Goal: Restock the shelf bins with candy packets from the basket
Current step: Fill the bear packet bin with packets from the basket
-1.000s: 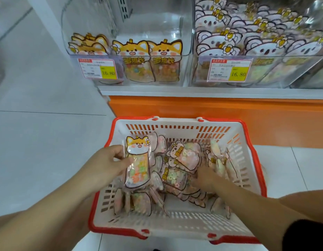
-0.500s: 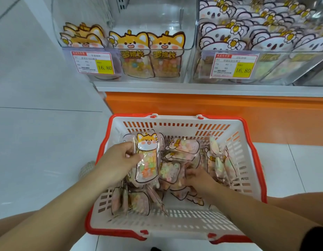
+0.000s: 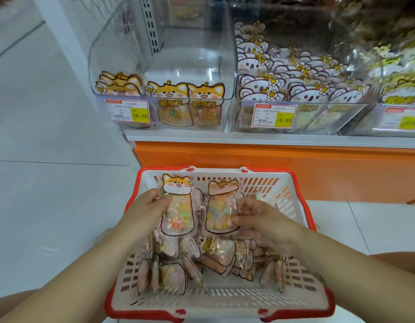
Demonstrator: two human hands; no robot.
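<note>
A white basket with a red rim [image 3: 302, 197] stands on the floor below the shelf, holding several cat-faced candy packets [image 3: 215, 255]. My left hand [image 3: 143, 213] grips one cat packet [image 3: 178, 206] upright above the basket. My right hand [image 3: 264, 220] holds a second cat packet [image 3: 220, 206] beside it, also upright. On the shelf, the left clear bin [image 3: 164, 66] holds a few cat packets [image 3: 185, 101] along its front and is mostly bare behind them.
The clear bin to the right [image 3: 318, 117] is packed with several koala-faced packets. A third bin [image 3: 399, 113] sits blurred at the far right. An orange shelf base [image 3: 295, 169] runs behind the basket. White tiled floor [image 3: 50, 183] spreads to the left.
Both hands rose from among the packets. The left lifted its cat packet higher; the right, which was digging in the pile, now holds a second packet up. The view moved closer to the shelf.
</note>
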